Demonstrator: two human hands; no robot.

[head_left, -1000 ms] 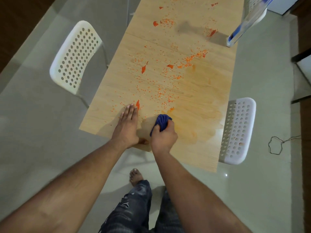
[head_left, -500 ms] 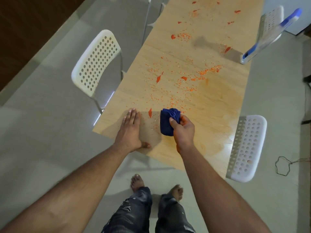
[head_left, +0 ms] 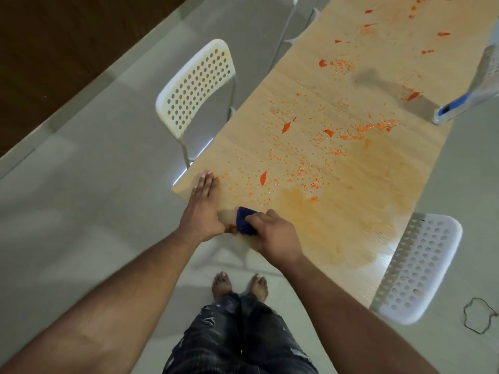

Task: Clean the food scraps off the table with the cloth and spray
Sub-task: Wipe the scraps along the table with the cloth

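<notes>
The right hand (head_left: 272, 234) gripped a bunched blue cloth (head_left: 244, 225) at the table's (head_left: 378, 184) near edge; at nine o'clock, the flat left hand (head_left: 202, 209) likely steadied.

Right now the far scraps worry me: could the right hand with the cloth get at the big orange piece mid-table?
Probably yes. The right hand grips the cloth at the near edge, and only bare table and crumbs lie between it and the orange piece.

left hand (head_left: 201, 209): flat, palm down, fingers straight and together, arm extended
right hand (head_left: 272, 233): fingers curled, gripping blue cloth (head_left: 244, 224), just beside left hand's thumb side
</notes>
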